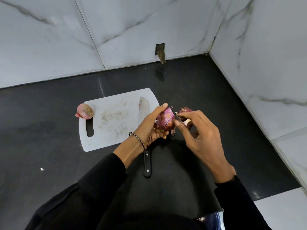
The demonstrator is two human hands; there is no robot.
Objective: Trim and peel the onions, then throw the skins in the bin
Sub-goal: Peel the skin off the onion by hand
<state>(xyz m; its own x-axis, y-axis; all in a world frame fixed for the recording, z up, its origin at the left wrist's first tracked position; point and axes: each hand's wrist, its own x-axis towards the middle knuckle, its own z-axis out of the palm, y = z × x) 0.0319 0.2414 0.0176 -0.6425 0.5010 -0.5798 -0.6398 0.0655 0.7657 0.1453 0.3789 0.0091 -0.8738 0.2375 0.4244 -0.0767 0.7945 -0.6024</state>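
One light, firm onion (pixel 166 121) is clasped in L grip (pixel 151 128); papery skin (pixel 169 126), easily torn, is best taken at 3 o'clock edge, by R grip (pixel 204 135) – pinch cannot be told.

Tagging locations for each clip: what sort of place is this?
Probably a home kitchen corner: a dark counter against marble-look wall tiles, with a white chopping board, a knife lying on it and an onion in hand.
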